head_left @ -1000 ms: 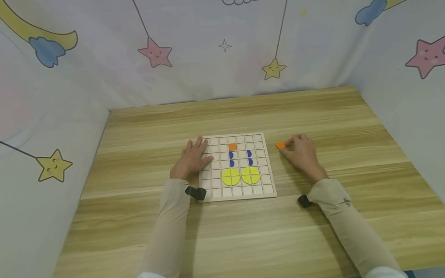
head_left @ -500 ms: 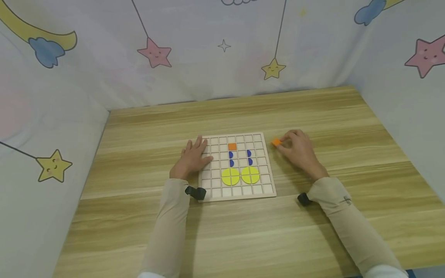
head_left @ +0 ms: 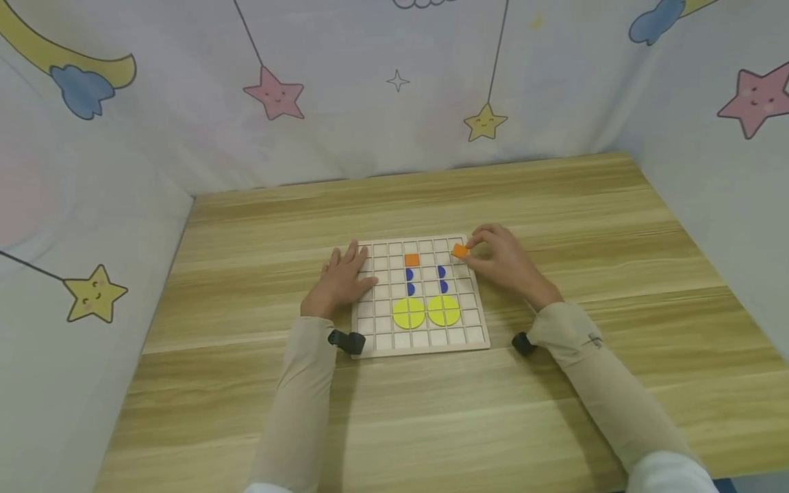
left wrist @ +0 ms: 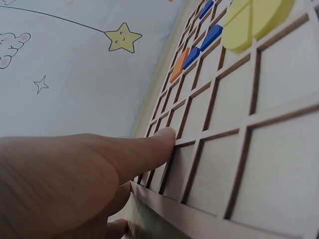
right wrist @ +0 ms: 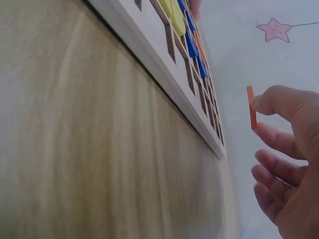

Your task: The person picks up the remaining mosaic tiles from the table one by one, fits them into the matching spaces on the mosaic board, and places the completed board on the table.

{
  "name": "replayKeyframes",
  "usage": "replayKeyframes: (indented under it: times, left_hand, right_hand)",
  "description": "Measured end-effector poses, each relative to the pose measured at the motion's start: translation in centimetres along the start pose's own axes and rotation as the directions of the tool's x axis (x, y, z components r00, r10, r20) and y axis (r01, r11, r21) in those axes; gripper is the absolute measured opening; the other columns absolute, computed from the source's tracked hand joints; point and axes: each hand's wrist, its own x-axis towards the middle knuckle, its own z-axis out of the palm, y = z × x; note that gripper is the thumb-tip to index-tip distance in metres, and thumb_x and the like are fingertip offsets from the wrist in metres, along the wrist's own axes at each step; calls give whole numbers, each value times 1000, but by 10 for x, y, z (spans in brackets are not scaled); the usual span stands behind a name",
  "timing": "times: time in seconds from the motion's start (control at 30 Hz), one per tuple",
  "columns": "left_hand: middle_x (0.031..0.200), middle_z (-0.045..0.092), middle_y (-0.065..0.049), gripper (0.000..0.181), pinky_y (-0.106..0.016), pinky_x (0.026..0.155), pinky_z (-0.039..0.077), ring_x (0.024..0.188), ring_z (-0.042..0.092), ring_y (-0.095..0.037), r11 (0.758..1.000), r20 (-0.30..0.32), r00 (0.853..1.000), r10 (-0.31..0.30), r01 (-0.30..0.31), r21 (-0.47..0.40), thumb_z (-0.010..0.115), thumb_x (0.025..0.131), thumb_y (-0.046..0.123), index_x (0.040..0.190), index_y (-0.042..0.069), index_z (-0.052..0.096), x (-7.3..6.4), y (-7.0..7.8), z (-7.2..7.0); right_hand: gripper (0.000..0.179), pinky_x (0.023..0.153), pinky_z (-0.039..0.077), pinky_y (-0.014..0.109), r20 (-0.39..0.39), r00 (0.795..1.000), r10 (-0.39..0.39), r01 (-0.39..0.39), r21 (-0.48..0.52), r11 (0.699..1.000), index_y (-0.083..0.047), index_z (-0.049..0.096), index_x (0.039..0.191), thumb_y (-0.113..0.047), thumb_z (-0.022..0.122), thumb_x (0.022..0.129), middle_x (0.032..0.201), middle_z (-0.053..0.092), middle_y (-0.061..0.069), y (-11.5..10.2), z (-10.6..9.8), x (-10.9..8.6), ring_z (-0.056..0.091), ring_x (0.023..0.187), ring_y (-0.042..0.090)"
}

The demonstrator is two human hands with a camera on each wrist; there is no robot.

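Note:
Between thumb and index finger, my right hand [head_left: 507,262] pinches an orange square tile [head_left: 460,250] above the board's upper right corner. The right wrist view shows that thin tile [right wrist: 251,107] edge-on, held at the fingertips. My left hand [head_left: 339,282] lies with spread fingers on the left edge of the wooden grid board [head_left: 383,341], its thumb [left wrist: 149,152] touching the grid. Another orange square tile [head_left: 411,260] sits in a cell near the top. Below it are blue half-round tiles [head_left: 410,289], with a second pair [head_left: 442,287] to the right. Yellow quarter-round pieces form two circles [head_left: 409,313].
The board lies on a wood-grain table [head_left: 394,418]. Behind it and along both sides hangs a pale curtain [head_left: 370,130] printed with stars and moons. A small black camera [head_left: 524,343] sits at the right wrist, another camera [head_left: 348,342] at the left.
The right hand has carried the orange square tile leftward, from the table right of the board to over its upper right corner. The left hand stays where it was.

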Motion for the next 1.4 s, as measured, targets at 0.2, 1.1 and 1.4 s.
replayKeyframes:
  times: [0.2, 1.1, 1.4]
  left_hand:
    - [162, -6, -10, 71, -61, 116, 2, 146, -8, -42, 1000, -2, 1000, -3, 3, 2, 46, 99, 38, 155, 12, 11, 0, 0, 0]
    - [162, -5, -10, 71, -61, 116, 2, 146, -8, -42, 1000, -2, 1000, 3, -3, 8, 47, 99, 39, 155, 11, 12, 1, 1, 0]
    - [162, -5, -10, 71, -60, 116, 2, 146, -8, -42, 1000, -3, 1000, -6, 6, 5, 47, 99, 38, 154, 11, 13, -1, 1, 0]
  right_hand:
    - [26, 106, 37, 51, 109, 994, -27, 25, 23, 999, -7, 65, 107, -26, 66, 89, 132, 47, 13, -5, 10, 8, 44, 125, 32]
    - [21, 106, 36, 48, 149, 984, -97, 116, -127, 985, -10, 69, 103, -24, 65, 87, 126, 53, 11, -23, 31, 34, 45, 122, 31]
    - [22, 106, 36, 47, 153, 984, -94, 115, -133, 984, -9, 69, 106, -24, 66, 89, 127, 52, 11, -25, 32, 34, 43, 122, 31]
